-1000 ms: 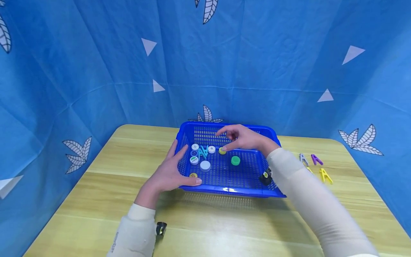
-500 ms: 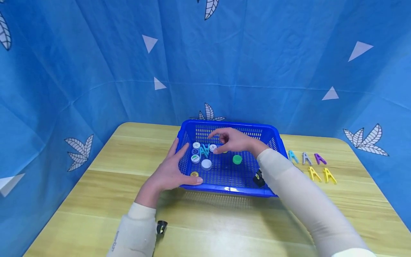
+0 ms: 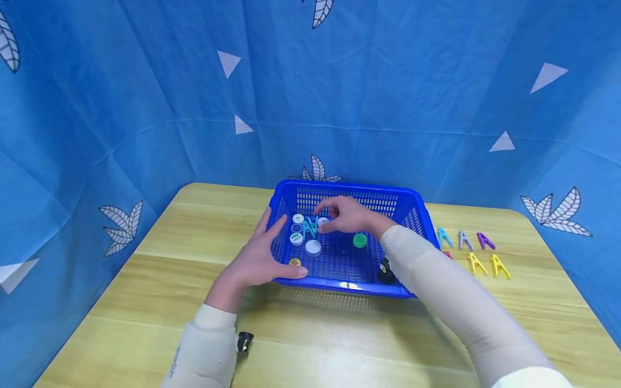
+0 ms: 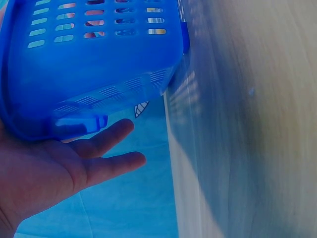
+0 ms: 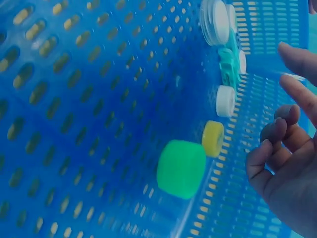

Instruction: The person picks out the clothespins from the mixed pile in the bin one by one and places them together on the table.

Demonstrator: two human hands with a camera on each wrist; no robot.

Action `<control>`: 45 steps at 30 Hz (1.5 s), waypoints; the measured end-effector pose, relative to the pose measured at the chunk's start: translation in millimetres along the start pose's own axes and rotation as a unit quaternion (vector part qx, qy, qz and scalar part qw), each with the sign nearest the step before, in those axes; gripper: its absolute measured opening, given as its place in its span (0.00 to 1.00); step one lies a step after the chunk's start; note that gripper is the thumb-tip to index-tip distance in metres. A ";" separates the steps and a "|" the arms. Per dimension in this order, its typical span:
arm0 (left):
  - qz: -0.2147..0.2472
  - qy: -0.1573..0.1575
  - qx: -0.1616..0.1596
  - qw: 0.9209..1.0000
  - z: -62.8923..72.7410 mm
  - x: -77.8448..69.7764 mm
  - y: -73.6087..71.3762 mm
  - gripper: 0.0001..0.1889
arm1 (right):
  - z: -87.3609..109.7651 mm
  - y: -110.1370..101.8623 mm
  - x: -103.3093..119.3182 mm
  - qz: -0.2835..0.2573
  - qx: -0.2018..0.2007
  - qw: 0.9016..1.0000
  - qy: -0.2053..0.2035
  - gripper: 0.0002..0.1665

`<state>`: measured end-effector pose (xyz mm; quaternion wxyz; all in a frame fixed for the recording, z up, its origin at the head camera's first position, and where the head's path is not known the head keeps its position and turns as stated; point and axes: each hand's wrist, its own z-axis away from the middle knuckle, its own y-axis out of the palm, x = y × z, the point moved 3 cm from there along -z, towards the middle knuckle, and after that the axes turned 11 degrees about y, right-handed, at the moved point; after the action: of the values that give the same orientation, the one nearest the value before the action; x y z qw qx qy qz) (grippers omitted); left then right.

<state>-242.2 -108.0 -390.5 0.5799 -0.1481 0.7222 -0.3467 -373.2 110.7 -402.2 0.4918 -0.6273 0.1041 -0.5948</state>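
Note:
A blue plastic basket [image 3: 346, 285] stands on the table with several bottle caps inside. My left hand [image 3: 257, 261] rests against its left side, thumb over the front rim; fingers [image 4: 116, 168] lie straight outside the corner. Above the basket floor, my right hand [image 3: 346, 215] holds nothing; its thumb and index finger are spread and the other fingers loosely curled. Nearest to those fingertips are teal clothespins [image 3: 308, 227] and a white cap [image 5: 226, 101]. A yellow cap [image 5: 213, 139], mostly hidden by this hand in the head view, lies beside a green cap [image 3: 359, 240].
More caps lie at the basket's left, including a plain white one [image 3: 313, 248] and a yellow one [image 3: 295, 262]. Right of the basket are loose clothespins: teal [image 3: 444, 237], grey [image 3: 465, 240], purple [image 3: 485, 241], yellow [image 3: 499, 266] and a partly hidden red one [image 3: 448, 254].
My right hand has moved left inside the basket, from over the yellow cap towards the teal clothespins. The left hand keeps its place.

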 end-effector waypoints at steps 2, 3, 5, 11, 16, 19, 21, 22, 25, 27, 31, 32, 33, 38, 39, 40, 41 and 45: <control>0.000 -0.001 0.000 1.000 0.6 0.7 0.3 0.69 | -2.0 4.0 0.6 0.003 0.006 1.000 0.001 0.26; 0.000 -0.002 0.000 1.000 0.9 1.0 0.4 0.69 | -3.1 5.7 1.2 0.003 0.009 1.000 -0.001 0.26; 0.001 -0.003 0.001 1.000 1.4 1.3 0.8 0.69 | -5.4 9.0 2.1 0.006 0.014 1.000 -0.007 0.26; -0.003 -0.003 0.003 1.000 2.0 1.8 1.9 0.69 | -9.5 14.2 6.9 0.027 0.022 0.999 -0.016 0.25; -0.004 0.005 0.003 1.000 1.3 1.0 2.2 0.69 | -14.5 17.0 8.8 0.041 0.022 0.999 -0.016 0.26; -0.005 0.006 0.005 1.000 0.3 0.4 2.1 0.69 | -17.1 17.7 9.1 0.049 0.021 0.998 -0.012 0.27; -0.005 0.007 0.006 1.000 -0.6 0.0 1.9 0.69 | -18.0 17.3 9.4 0.054 0.020 0.998 -0.011 0.27; -0.005 0.008 0.005 1.000 -1.0 -0.3 1.8 0.68 | -18.7 16.9 9.3 0.057 0.018 0.998 -0.013 0.27; -0.005 0.010 0.005 1.000 -1.9 -0.8 1.4 0.68 | -20.5 16.2 8.6 0.061 0.016 0.998 -0.016 0.27; -0.005 0.011 0.005 1.000 -2.5 -1.4 1.5 0.68 | -21.6 16.2 7.4 0.063 0.020 0.998 -0.016 0.27; -0.003 0.009 0.006 1.000 -2.6 -2.0 1.3 0.68 | -24.1 18.2 5.1 0.063 0.039 0.997 -0.011 0.28; -0.003 0.007 0.006 1.000 -2.5 -1.7 1.2 0.68 | -24.7 18.8 4.5 0.062 0.044 0.997 -0.009 0.28; -0.002 0.006 0.006 1.000 -2.2 -1.6 1.1 0.68 | -25.3 19.4 3.9 0.060 0.048 0.997 -0.006 0.28; 0.000 0.001 0.005 1.000 -1.3 -0.1 0.7 0.68 | -27.6 21.5 1.6 0.058 0.058 0.997 0.008 0.29; 0.000 0.000 0.005 1.000 -1.1 0.0 0.5 0.68 | -28.2 21.9 1.2 0.060 0.059 0.996 0.009 0.29; -0.001 -0.001 0.004 1.000 -1.0 0.3 0.4 0.68 | -28.7 22.2 1.1 0.061 0.061 0.996 0.008 0.29; -0.002 -0.003 0.004 1.000 -0.8 0.7 0.3 0.68 | -29.3 22.5 0.9 0.061 0.063 0.996 0.007 0.28; -0.001 -0.004 0.004 1.000 -0.3 1.4 -0.2 0.68 | -31.6 22.9 0.1 0.056 0.073 0.996 0.007 0.29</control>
<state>-243.0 -108.9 -391.4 0.5827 -0.1479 0.7186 -0.3497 -389.6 83.7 -425.2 0.5683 -0.5786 0.0991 -0.5765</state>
